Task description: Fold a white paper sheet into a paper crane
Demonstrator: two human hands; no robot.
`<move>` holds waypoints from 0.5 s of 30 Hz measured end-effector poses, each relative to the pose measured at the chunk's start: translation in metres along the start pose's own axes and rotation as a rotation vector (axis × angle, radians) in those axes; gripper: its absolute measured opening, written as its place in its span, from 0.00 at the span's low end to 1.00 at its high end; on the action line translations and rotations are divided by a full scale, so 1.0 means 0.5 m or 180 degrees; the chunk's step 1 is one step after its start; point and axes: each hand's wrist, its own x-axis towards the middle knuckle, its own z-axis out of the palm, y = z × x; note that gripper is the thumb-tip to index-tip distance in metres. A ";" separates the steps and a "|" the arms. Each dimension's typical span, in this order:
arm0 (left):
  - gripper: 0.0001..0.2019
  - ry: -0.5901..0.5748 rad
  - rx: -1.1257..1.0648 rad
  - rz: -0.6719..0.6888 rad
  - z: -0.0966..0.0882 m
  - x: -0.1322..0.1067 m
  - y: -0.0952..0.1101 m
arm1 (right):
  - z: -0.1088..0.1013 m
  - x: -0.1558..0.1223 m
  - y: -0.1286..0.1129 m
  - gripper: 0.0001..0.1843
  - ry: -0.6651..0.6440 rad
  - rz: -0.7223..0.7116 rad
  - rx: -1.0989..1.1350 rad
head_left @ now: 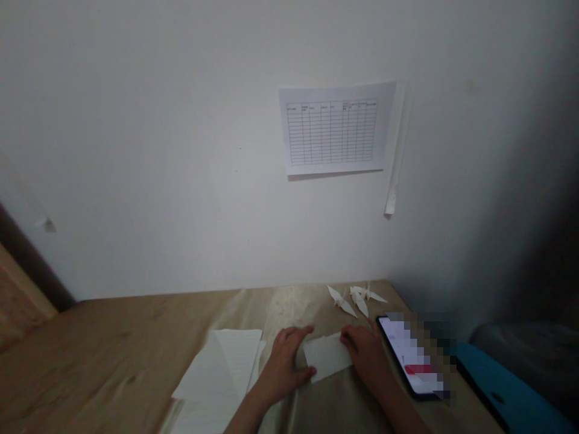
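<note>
A small rectangle of white lined paper [326, 357] lies on the brown covered table between my two hands. My left hand [286, 364] is at its left side, thumb and fingers spread apart, with the thumb tip at the paper's lower left corner. My right hand [365, 352] has its fingers bent over the paper's upper right edge and appears to grip it there. Just behind, several folded white paper cranes [342, 301] rest near the table's back edge. Left of my left hand lies a stack of loose lined sheets [221, 367].
A phone [409, 361] with a lit, partly blurred screen lies right of my right hand. Beyond it is a blue object [511, 386] at the table's right edge. A printed table sheet [335, 129] hangs on the white wall [158, 150] behind the table [113, 349].
</note>
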 end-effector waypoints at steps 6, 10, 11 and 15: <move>0.45 0.0026 -0.0102 0.0045 0.006 -0.004 -0.005 | -0.002 -0.003 -0.005 0.13 0.0062 0.0014 -0.0108; 0.44 0.0064 -0.0119 0.0026 0.005 -0.006 -0.001 | 0.003 -0.001 -0.004 0.12 0.0134 -0.0041 -0.0207; 0.45 0.0059 -0.0110 0.0025 0.004 -0.006 0.001 | 0.005 -0.001 -0.004 0.12 0.0135 -0.0057 -0.0206; 0.45 0.0039 -0.0014 -0.0067 0.002 -0.004 0.007 | 0.009 0.000 -0.004 0.12 0.0142 -0.0078 -0.0160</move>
